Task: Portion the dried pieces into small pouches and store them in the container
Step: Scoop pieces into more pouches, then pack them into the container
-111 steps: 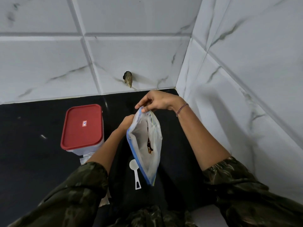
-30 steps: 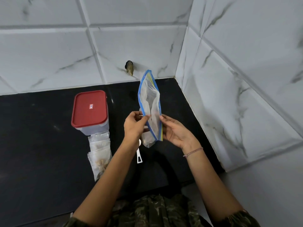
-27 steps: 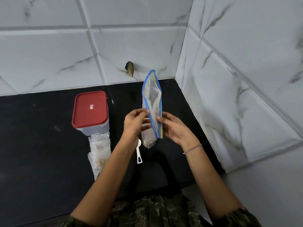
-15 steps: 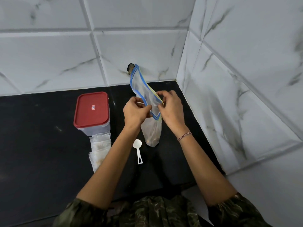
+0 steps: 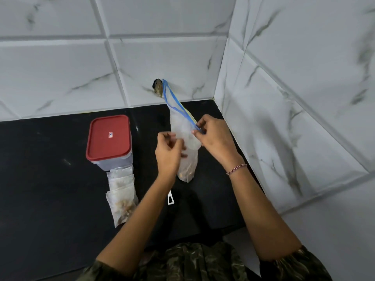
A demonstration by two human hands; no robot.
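Small pouches [image 5: 121, 191]: stacked flat on the black table [image 5: 40, 189], against the near side of the container [image 5: 108, 142], whose red lid is on. White scoop [image 5: 170, 198]: only the handle end shows, beside the left forearm. Left grip [image 5: 169, 151]: fingers curled at the side of the zip bag [image 5: 179, 122]; blurred, cannot tell if it is holding. Right grip [image 5: 215, 136]: pinching the bag's blue seal. Bag upright, dried pieces [image 5: 185, 173] at its bottom.

We see a kitchen corner. A black stone countertop [image 5: 50, 199], bearing a red-lidded plastic container [image 5: 109, 138], meets white marble-veined tiles [image 5: 60, 67].
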